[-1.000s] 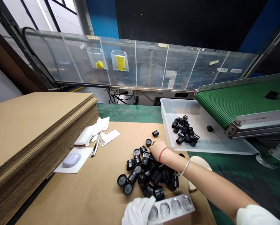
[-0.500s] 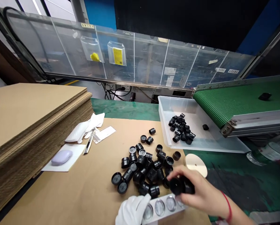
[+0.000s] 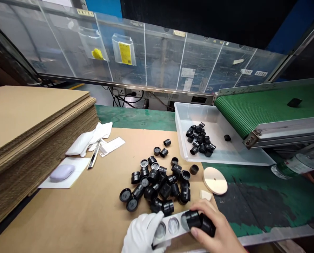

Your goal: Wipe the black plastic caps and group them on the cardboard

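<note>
Two black caps (image 3: 199, 221) in right hand (image 3: 217, 232)

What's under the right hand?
The metal strip with round clear inserts; black caps in the fingers cover its right end, so that end can't be seen.

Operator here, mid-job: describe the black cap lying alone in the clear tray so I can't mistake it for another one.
Start at the green conveyor belt on the right, whose end reaches over a clear plastic tray. On the tray floor sits a heap of black caps. Just right of that heap, nearest the belt, lies one black cap by itself, touching none of the others.
</note>
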Action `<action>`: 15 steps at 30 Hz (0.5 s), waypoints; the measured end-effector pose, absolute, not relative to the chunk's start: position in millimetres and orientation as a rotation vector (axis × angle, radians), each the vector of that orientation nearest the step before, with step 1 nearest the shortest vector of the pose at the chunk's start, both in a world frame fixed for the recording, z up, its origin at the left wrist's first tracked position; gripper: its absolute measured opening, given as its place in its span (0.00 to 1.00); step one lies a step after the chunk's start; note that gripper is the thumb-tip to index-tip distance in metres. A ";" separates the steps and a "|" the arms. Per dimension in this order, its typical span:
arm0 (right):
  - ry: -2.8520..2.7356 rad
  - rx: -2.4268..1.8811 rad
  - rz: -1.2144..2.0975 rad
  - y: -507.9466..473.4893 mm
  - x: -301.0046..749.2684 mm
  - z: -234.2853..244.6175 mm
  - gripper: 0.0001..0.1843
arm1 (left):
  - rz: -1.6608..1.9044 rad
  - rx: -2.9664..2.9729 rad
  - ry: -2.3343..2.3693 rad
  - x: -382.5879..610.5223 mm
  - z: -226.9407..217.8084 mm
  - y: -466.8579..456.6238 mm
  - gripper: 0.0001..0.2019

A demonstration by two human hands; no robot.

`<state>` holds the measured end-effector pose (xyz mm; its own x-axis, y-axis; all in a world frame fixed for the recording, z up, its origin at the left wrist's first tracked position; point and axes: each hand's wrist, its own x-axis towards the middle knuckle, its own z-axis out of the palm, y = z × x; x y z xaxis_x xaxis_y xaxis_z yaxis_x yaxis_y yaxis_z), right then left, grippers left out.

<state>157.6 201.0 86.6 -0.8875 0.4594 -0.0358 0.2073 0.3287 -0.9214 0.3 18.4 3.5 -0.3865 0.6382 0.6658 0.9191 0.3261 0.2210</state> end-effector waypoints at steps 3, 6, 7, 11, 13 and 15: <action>-1.741 -0.731 2.214 194.4 152.0 81.4 0.21 | -0.811 -1.430 -2.099 -3.5 10.7 22.7 0.17; -1.030 -0.797 2.654 185.2 148.8 75.3 0.24 | -0.806 -1.424 -2.082 -3.2 14.9 22.2 0.16; -0.872 -0.800 2.728 182.9 148.4 73.2 0.23 | -0.811 -1.418 -2.081 -2.9 14.1 21.7 0.16; -0.657 -0.808 2.863 180.5 150.4 64.3 0.23 | -0.797 -1.435 -2.108 -2.2 4.1 18.7 0.17; -0.839 -0.814 2.804 181.8 152.8 60.7 0.26 | -0.748 -1.473 -2.125 -2.5 0.5 17.0 0.19; -1.225 -0.844 2.572 182.9 154.3 58.8 0.29 | -0.716 -1.499 -2.140 -2.6 0.3 15.9 0.22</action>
